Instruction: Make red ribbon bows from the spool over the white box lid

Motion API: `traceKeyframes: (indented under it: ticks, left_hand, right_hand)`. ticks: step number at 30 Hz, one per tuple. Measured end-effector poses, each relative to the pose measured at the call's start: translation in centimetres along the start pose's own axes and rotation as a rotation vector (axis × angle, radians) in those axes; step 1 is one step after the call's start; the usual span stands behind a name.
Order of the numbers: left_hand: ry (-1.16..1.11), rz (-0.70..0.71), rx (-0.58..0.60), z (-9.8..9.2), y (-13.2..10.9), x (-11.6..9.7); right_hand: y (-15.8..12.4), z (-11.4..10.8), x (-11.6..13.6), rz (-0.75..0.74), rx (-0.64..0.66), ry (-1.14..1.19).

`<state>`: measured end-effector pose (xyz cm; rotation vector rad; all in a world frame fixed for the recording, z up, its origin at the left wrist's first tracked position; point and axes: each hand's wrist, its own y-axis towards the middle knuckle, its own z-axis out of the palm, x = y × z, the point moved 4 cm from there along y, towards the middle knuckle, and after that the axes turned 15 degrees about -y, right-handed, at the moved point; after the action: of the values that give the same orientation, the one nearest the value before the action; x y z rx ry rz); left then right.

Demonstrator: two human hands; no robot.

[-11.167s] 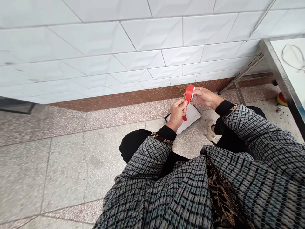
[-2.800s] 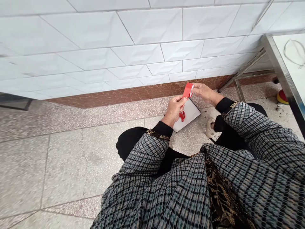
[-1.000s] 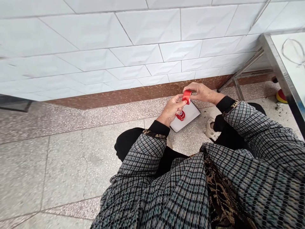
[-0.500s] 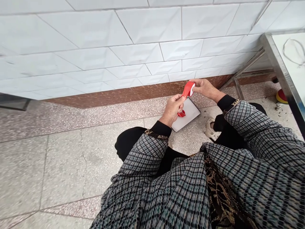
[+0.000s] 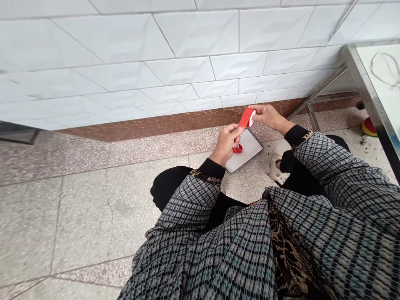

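The left hand (image 5: 225,143) is clenched, pinching a red tape strip (image 5: 237,149) that curls down over a white card (image 5: 248,151) on the terrazzo floor (image 5: 93,208). Just above the card, the right hand (image 5: 269,117) grasps a roll of red tape (image 5: 246,118). A steel-edged worktop (image 5: 371,93) stands further right.
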<state>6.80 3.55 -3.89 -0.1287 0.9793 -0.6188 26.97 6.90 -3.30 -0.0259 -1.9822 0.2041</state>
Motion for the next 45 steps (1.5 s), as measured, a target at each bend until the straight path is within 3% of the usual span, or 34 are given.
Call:
traceKeyframes:
  ticks: [7, 17, 23, 35, 39, 45]
  left_hand:
    - [0.022, 0.011, -0.009, 0.3, 0.1, 0.5]
    - [0.083, 0.079, -0.076, 0.6, 0.0, 0.6]
    - [0.024, 0.121, -0.049, 0.6, 0.0, 1.0]
    - [0.04, 0.037, -0.108, 0.1, 0.4, 1.7]
    - [0.076, 0.159, -0.164, -0.6, 0.8, 1.8]
    - [0.127, 0.25, -0.025, -0.6, 1.7, 1.9]
  right_hand:
    - [-0.3, 1.1, -0.1, 0.028, 0.014, 0.121]
    - [-1.2, 2.0, -0.3, 0.235, 0.015, 0.233]
    - [-1.2, 2.1, -0.9, 0.302, 0.031, 0.35]
    - [-2.1, 3.3, -0.6, 0.412, 0.146, 0.481]
    - [-2.4, 3.5, -0.3, 0.452, 0.203, 0.523]
    - [-2.6, 3.6, -0.1, 0.464, 0.327, 0.568]
